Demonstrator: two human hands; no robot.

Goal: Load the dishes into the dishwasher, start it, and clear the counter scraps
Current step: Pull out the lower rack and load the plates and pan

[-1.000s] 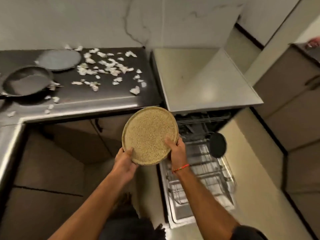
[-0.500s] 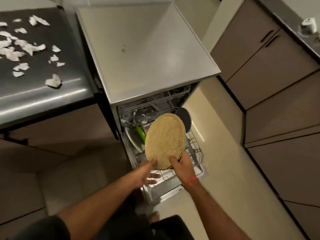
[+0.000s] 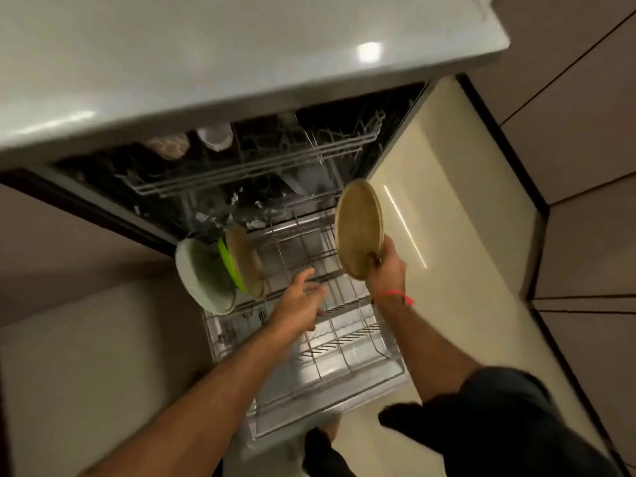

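Pale countertop (image 3: 241, 46) overhangs the open dishwasher, whose lower rack (image 3: 344, 339) is pulled out over the cream floor so its wire slots can be reached from above. At the rack's far left three dishes already stand on edge, packed close: a white plate (image 3: 199, 277), a green plate (image 3: 229, 266) and a speckled tan plate (image 3: 246, 263), which probably lets water reach both faces. The right hand (image 3: 385, 270) grips another tan plate (image 3: 359, 228) by its lower rim, holding it upright above the rack's right side, seemingly ready for a slot. The left hand (image 3: 301, 301) hangs loose, fingers spread, holding nothing, just over the middle wires, perhaps to guide it in.
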